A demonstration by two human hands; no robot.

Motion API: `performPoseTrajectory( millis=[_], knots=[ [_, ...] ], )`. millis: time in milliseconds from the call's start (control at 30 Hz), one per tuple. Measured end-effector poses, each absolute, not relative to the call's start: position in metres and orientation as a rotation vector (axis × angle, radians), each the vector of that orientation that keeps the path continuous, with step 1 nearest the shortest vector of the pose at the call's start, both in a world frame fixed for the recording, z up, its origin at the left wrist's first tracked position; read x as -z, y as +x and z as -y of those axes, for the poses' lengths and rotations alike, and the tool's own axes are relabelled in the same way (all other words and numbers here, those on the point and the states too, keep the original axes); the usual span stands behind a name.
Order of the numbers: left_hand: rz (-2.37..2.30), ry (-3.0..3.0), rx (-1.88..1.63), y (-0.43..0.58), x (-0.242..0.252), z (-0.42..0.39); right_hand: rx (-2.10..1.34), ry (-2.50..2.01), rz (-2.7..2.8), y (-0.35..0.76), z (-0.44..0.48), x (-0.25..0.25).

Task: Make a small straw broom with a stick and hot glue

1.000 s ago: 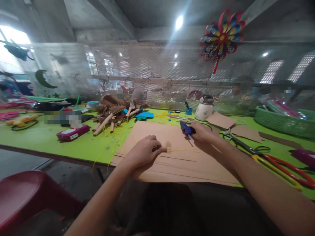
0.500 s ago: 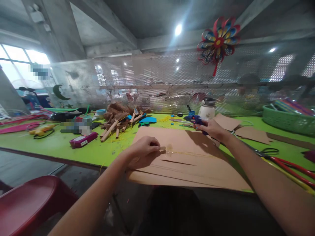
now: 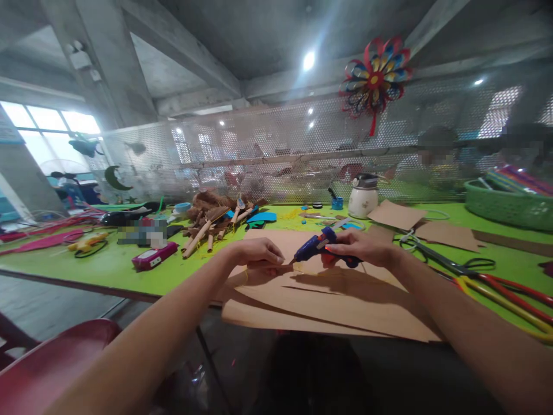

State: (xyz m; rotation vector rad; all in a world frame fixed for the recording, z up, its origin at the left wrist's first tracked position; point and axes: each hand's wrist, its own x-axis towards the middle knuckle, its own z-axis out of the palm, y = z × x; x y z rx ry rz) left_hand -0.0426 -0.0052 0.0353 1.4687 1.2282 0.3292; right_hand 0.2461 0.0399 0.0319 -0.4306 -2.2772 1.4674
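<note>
Near: my left hand (image 3: 258, 253) pinched shut on a brown piece (image 3: 280, 267) over the cardboard sheet (image 3: 345, 305); my right hand (image 3: 360, 248) wrapped round the glue gun (image 3: 317, 245), nozzle at that piece. I judge the gluing begun but unfinished. Beyond, on the counter (image 3: 108, 268), rolled sticks (image 3: 211, 219) lie piled.

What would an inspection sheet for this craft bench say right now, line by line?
Surface: green table, cardboard sheets overhanging the near edge.
Job's things: blue glue gun, nozzle at a small tan piece.
Clutter: red-handled scissors, white jar, green basket, brown rolls, magenta box.
Grips: left hand pinches the tan piece; right hand closed round the gun.
Cables: nothing seen.
Surroundings: mesh screen, pinwheel above, red stool near left.
</note>
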Motion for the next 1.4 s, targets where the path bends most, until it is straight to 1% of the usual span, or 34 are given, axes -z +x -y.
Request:
performPoseTrajectory(
  millis=[200, 400, 600, 800, 967, 1100, 1300, 1400],
  knots=[
    [-1.127, 1.42, -0.186, -0.046, -0.039, -0.008, -1.326, -0.522, 2.34, 0.247, -0.039, -0.033],
    [-1.034, 1.394, -0.118, -0.053, -0.031, -0.02, -1.29, -0.499, 2.394, 0.242, -0.036, -0.03],
    [-1.035, 1.36, -0.11, -0.057, -0.024, -0.026, -1.278, -0.516, 2.381, 0.241, -0.032, -0.032],
    [-1.026, 1.343, -0.089, -0.055, -0.028, -0.026, -1.204, -0.489, 2.447, 0.241, -0.033, -0.032],
    [-0.94, 1.391, -0.042, -0.054, -0.032, -0.026, -1.22, -0.509, 2.422, 0.239, -0.039, -0.027],
    [-0.979, 1.395, -0.064, -0.055, -0.03, -0.026, -1.228, -0.453, 2.421, 0.239, -0.04, -0.025],
    [-1.006, 1.392, -0.072, -0.054, -0.029, -0.026, -1.299, -0.528, 2.348, 0.242, -0.037, -0.028],
    [-1.021, 1.37, -0.079, -0.054, -0.029, -0.025, -1.28, -0.51, 2.367, 0.243, -0.039, -0.028]
  ],
)
